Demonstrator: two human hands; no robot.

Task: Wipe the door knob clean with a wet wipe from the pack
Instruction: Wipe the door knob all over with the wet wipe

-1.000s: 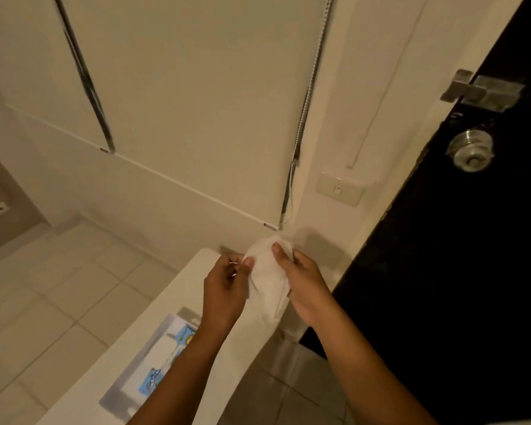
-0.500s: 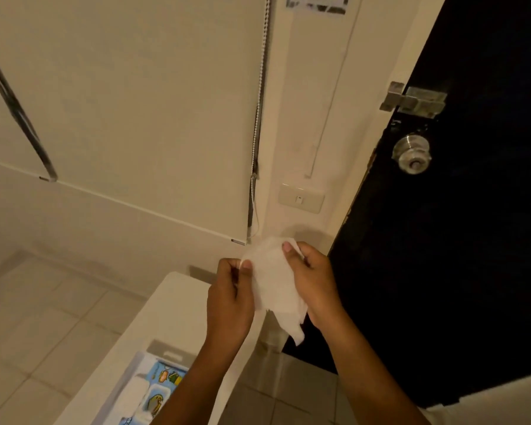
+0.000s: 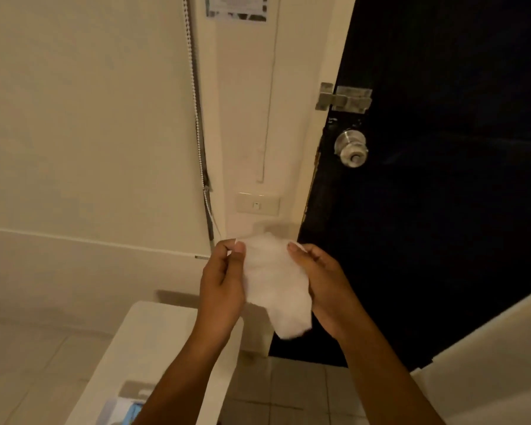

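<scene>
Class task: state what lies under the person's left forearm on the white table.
Under the left forearm, the wet wipe pack lies on the white table. Only its blue-printed corner shows; the forearm covers the rest.

Your left forearm (image 3: 178,381) is covering most of the wipe pack (image 3: 126,411), which the bottom edge is cutting off too. The notice (image 3: 236,9) up top is running out of view, its print unreadable.
</scene>
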